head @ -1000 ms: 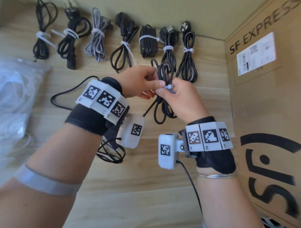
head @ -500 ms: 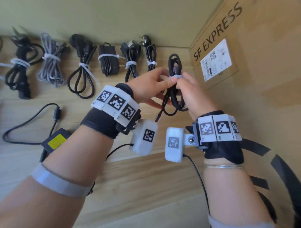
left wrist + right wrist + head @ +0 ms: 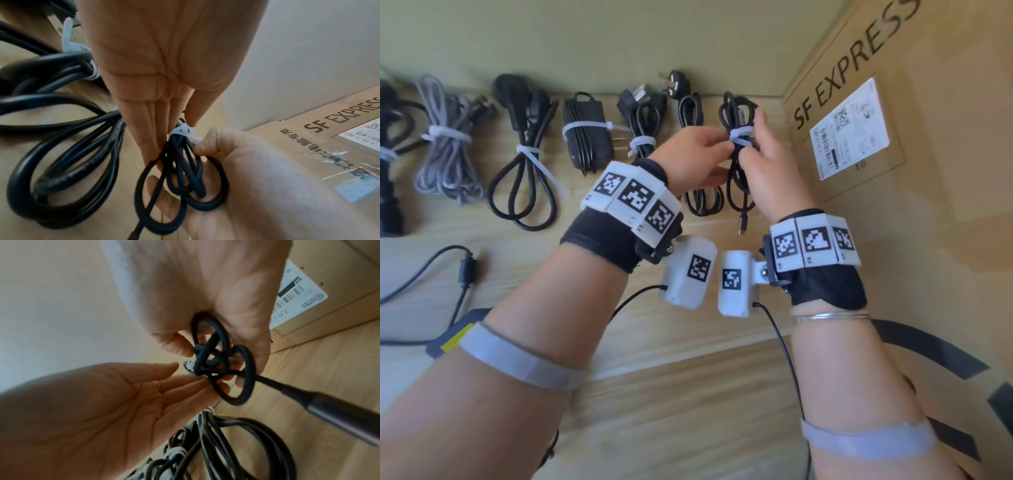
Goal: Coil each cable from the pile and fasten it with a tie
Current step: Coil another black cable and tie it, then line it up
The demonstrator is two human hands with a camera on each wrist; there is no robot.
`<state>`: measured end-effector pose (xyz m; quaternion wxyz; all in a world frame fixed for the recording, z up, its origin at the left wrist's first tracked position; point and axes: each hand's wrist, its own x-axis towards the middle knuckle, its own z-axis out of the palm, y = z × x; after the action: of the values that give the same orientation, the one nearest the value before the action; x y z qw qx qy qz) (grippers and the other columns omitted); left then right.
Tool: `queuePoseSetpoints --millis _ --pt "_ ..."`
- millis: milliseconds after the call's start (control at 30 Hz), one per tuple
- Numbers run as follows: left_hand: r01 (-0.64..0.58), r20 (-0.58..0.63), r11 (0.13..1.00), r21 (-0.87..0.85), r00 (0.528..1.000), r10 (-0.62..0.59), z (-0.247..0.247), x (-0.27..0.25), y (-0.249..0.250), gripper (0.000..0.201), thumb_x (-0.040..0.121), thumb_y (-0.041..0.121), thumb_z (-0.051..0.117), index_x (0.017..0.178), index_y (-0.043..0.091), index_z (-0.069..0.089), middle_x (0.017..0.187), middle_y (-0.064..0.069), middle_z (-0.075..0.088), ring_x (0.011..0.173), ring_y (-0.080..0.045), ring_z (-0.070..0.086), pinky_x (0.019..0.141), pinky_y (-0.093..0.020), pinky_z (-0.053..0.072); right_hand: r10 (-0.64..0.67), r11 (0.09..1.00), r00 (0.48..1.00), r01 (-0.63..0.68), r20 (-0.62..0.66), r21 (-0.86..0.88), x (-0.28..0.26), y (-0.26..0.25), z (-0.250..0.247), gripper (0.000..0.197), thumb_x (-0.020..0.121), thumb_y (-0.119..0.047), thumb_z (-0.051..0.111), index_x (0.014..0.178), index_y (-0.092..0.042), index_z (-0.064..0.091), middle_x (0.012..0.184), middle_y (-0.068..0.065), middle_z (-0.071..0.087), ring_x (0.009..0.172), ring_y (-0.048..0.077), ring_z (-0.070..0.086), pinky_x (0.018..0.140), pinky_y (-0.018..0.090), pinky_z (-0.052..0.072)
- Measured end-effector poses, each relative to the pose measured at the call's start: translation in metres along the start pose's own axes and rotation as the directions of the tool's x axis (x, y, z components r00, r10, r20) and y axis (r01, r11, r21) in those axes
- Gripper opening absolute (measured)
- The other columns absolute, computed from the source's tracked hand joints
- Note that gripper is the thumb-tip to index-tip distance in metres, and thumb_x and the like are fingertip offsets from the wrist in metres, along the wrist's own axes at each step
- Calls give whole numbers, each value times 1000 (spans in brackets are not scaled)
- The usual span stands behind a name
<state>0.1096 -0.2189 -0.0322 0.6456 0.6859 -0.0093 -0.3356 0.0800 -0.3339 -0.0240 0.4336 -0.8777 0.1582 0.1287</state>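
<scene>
A thin black cable point(image 3: 737, 113), coiled and bound at its middle by a white tie point(image 3: 741, 136), hangs above the table at the right end of the row. Its plug point(image 3: 742, 224) dangles below. My right hand point(image 3: 754, 145) grips the coil at the tie, fingers curled round the loops point(image 3: 224, 353). My left hand point(image 3: 722, 148) reaches in from the left with straight fingers point(image 3: 156, 129) lying against the bundle point(image 3: 180, 186), and its thumb tip sits just beside the tie point(image 3: 183, 130).
Several tied cable bundles lie in a row along the back wall, among them a grey braided one point(image 3: 445, 147) and a power adapter point(image 3: 585, 132). A large cardboard box point(image 3: 914, 192) stands close on the right. A loose black cable point(image 3: 462, 270) and an adapter point(image 3: 453, 341) lie front left.
Both hands have carried the tied coil up and to the right, to the end of the row beside the box. The left hand's pinch on the tie has loosened to straight fingers.
</scene>
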Motion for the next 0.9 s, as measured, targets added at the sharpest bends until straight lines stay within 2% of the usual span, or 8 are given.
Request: queuePoseSetpoints --millis 67,133,267,400,467,600,767,900 --pt "-3 -10 1000 7 1000 3 -3 5 0 29 99 13 38 123 12 55 110 -5 63 102 -16 63 94 -27 50 -2 999 1000 2 2 -44 9 3 3 63 97 -12 32 150 -25 2 134 2 45 70 -2 39 52 11 33" --pt "6 -22 1000 29 1000 -5 -5 10 0 30 99 13 38 122 11 56 120 -13 61 107 -20 62 97 -31 49 -4 994 1000 3 -2 -108 16 8 7 63 98 -12 31 150 -27 0 129 2 45 76 3 43 53 11 32" --pt "32 -30 996 79 999 -30 -8 16 -1 30 98 11 38 123 12 54 115 -12 61 109 -23 60 100 -39 46 17 991 1000 -17 -1 -136 28 16 15 60 100 -14 32 150 -28 2 148 -1 32 125 17 43 90 22 36" --pt "46 -42 987 156 998 -40 -10 19 -3 33 97 12 39 128 8 52 119 -16 61 112 -27 59 101 -41 45 26 994 1000 -25 13 -102 36 23 24 59 100 -13 36 150 -25 7 153 1 27 137 18 32 107 28 30" --pt "33 -33 977 210 999 -27 -10 19 -2 29 97 11 38 113 12 61 118 -21 61 111 -31 59 99 -43 45 14 995 1000 -12 15 -95 38 27 27 59 99 -12 38 150 -23 10 153 1 28 138 17 31 109 27 28" --pt "11 -39 921 390 999 4 -6 20 1 37 95 10 34 124 12 58 113 -16 64 106 -28 61 96 -40 47 -2 993 999 5 32 -119 39 30 27 56 99 -19 40 150 -24 17 151 2 30 137 17 32 106 24 26" --pt "2 -53 923 384 998 20 -7 14 6 39 96 11 34 128 20 55 115 -13 64 106 -25 61 97 -36 47 -26 991 1000 26 4 -128 35 27 21 56 98 -24 45 148 -23 22 150 1 30 136 13 30 98 17 21" --pt "5 -83 902 432 996 34 -7 9 10 37 97 13 35 129 19 53 126 -7 59 115 -19 56 101 -30 43 -36 995 998 32 -47 -90 28 21 19 53 96 -25 46 146 -24 28 148 0 33 135 13 32 103 21 24"
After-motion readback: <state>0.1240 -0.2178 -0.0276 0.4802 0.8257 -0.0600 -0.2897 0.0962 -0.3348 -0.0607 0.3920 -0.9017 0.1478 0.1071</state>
